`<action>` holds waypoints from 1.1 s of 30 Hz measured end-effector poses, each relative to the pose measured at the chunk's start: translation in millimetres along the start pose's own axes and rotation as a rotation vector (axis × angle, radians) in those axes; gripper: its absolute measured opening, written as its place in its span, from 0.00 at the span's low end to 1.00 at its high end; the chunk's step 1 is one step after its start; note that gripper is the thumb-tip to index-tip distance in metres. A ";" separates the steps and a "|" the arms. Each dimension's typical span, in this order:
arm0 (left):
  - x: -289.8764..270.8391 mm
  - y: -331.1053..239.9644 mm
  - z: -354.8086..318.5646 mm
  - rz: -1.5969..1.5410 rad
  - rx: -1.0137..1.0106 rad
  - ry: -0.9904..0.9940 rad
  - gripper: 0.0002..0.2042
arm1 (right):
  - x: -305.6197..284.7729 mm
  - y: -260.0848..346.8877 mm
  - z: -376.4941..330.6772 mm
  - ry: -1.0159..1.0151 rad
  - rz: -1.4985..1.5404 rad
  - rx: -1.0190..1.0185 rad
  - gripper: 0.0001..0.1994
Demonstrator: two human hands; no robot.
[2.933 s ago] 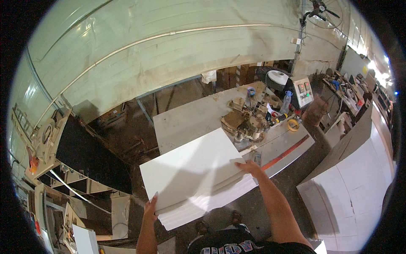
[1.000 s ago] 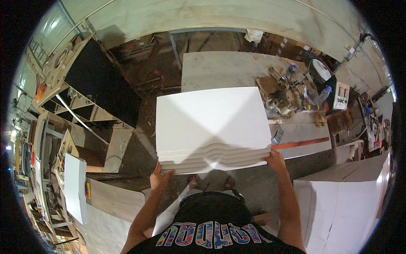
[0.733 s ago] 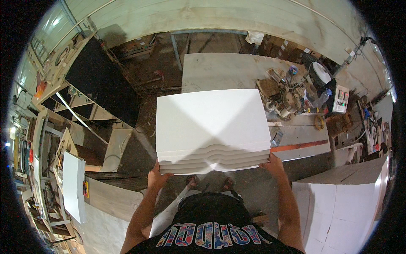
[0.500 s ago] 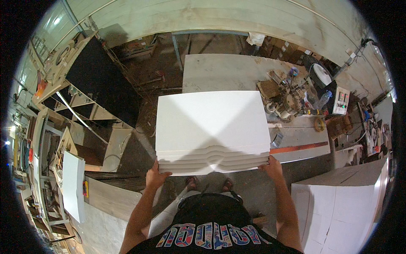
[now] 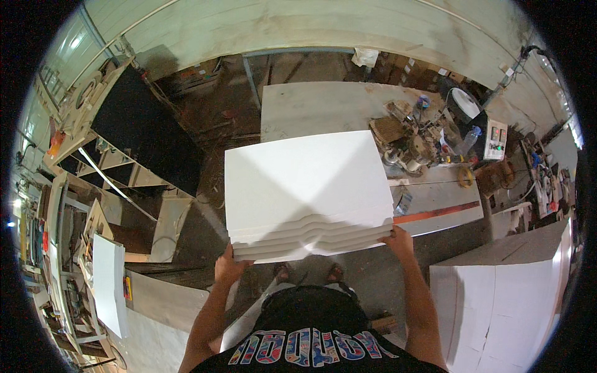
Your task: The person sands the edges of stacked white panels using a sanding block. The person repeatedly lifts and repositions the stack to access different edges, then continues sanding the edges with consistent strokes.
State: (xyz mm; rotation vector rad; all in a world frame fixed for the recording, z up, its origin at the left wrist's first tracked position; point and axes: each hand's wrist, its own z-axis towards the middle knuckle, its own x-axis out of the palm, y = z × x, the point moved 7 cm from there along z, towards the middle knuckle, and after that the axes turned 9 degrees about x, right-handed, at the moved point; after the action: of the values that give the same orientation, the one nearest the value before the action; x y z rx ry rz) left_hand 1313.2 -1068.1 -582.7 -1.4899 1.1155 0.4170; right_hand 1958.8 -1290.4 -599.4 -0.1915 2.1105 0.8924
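A stack of several white panels (image 5: pixel 305 174) spans the middle of the view in front of my body. The panels' near edges are stepped, each with a shallow curved bump at the centre. My left hand (image 5: pixel 231 266) grips the near left corner of the stack, thumb along the near edge. At the near right corner my right hand (image 5: pixel 397 241) holds the stack the same way. The fingers of both hands are partly hidden by the panels. The stack's far part overlaps the grey worktable (image 5: pixel 317 105) in view.
On the worktable's right stands a small machine (image 5: pixel 420 149) with a control box (image 5: pixel 495 143) and a clear bottle (image 5: pixel 467 140). Large white stacked pieces (image 5: pixel 497 304) fill the lower right. At left are a black-sided cabinet (image 5: pixel 149 124) and another white panel (image 5: pixel 109 283) on a bench.
The stack has tilted slightly, its left side shifting nearer to me and its right side a little farther away. Both hands stay on it, the left slightly lower and the right slightly higher.
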 end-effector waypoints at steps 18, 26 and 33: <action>14.8 28.1 12.3 -0.055 0.019 0.084 0.77 | 2.2 11.1 -12.6 -0.059 -0.187 -0.070 0.35; 21.5 35.8 16.1 -0.020 0.021 0.052 0.75 | 0.7 4.2 -14.8 -0.099 -0.158 -0.091 0.27; 51.5 70.7 29.9 -0.195 0.042 0.063 0.69 | -6.4 15.2 -27.0 -0.125 -0.100 -0.090 0.27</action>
State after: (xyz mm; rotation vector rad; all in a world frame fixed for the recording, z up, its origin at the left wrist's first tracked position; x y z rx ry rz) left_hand 1290.1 -1052.9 -670.9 -1.5667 1.0106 0.2117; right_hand 1939.7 -1297.8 -575.4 -0.2781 1.9303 0.9169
